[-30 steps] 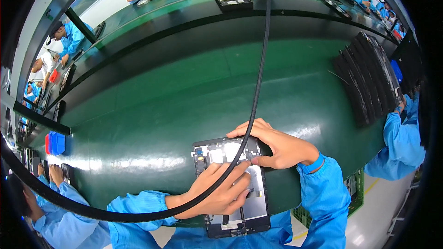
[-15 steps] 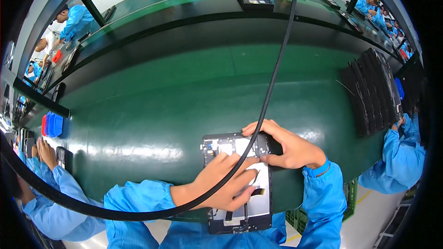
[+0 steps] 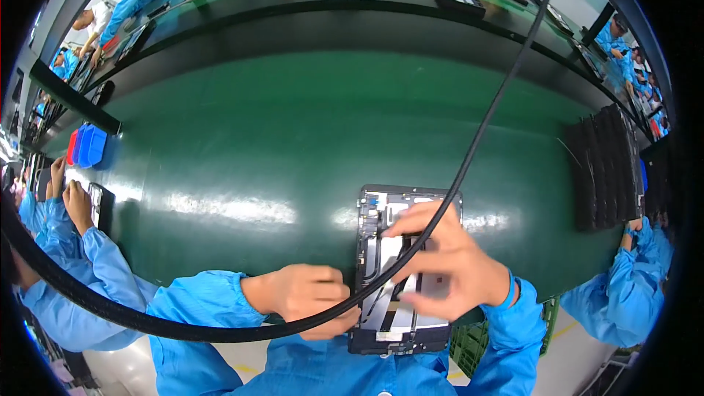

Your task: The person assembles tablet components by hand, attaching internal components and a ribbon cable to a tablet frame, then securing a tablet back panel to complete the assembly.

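An opened tablet (image 3: pixel 372 249) lies at the front edge of the table, its inside facing up with pale panels, dark ribbon cables and a black frame. My left hand (image 3: pixel 304 299) is closed beside the tablet's lower left edge. Its fingertips come up to that edge, and whatever they may hold is hidden. Over the tablet's middle and right side is my right hand (image 3: pixel 451 268), fingers spread and slightly blurred. Nothing shows between those fingers; whether the fingertips touch the parts below, I cannot tell.
A black cable (image 3: pixel 488 117) hangs across the view in front of both hands. Dark flat panels are stacked (image 3: pixel 605 169) at the right. Blue bins (image 3: pixel 91 147) stand at the left, near a co-worker's hand (image 3: pixel 77 205). A raised shelf (image 3: pixel 293 16) runs along the back.
My left hand has drawn back from over the tablet to its left edge and closed. My right hand has moved from the tablet's top edge over its middle. The whole view has tilted.
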The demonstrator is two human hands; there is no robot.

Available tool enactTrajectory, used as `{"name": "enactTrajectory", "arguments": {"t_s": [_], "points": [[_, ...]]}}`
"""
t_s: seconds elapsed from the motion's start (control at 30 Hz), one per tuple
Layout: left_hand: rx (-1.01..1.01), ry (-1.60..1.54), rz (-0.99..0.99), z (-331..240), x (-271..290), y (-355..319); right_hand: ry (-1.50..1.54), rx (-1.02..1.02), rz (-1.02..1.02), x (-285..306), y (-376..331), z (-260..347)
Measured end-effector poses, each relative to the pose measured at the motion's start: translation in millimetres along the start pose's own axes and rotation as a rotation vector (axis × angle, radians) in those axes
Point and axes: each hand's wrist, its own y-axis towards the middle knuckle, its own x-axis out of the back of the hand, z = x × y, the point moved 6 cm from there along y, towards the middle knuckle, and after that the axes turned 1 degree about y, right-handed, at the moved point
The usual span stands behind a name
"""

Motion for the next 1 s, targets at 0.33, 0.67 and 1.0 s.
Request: {"name": "enactTrajectory", "arguments": {"t_s": [0.33,0.67,1.0], "points": [[-0.265,0.146,0.123,-11.1,-13.1,-10.5,-0.244,0.075,0.109,-56.5,5.0,3.5],[-0.506,0.272,0.145,-14.5,-10.0,-8.7,-0.518,0.150,-0.166,-44.3,9.9,5.5],[-0.267,0.105,0.111,17.9,-2.7,-0.6,-0.568,0.175,-0.356,-35.0,9.5,4.7]]}}
